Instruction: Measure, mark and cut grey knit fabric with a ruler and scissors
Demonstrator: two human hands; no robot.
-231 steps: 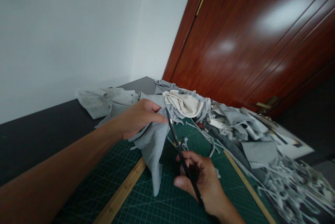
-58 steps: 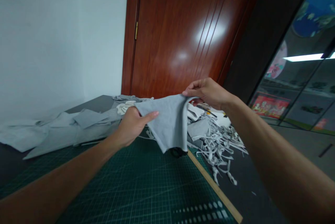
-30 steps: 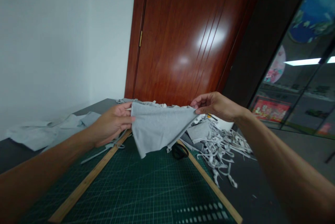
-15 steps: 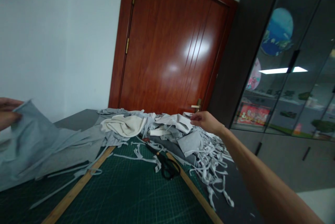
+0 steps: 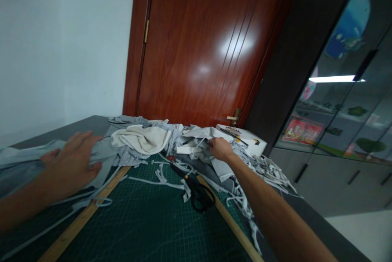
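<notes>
Head view: two hands by the gray cloth

There is one pair of black scissors [image 5: 192,185] on one green mat [image 5: 147,229]. Left of the scissors is the left hand [image 5: 69,166], a bit blurry, with its fingers spread wide over the gray cloth [image 5: 105,154]. I cannot tell if it touches. Past the scissors, and a little to the right, is the right hand [image 5: 221,148]. Its fingers are bent in at the edge of a messy gray heap [image 5: 197,133]; I cannot tell if they pinch it. The heap has too many mixed-up bits to count. Two wooden strips lie here: one left strip [image 5: 82,221] well left of the scissors, one right strip [image 5: 231,223] partly under their handles. One cream cloth [image 5: 143,137] sits past the scissors, to their left. One white box [image 5: 252,141] is past them, to their right.
</notes>
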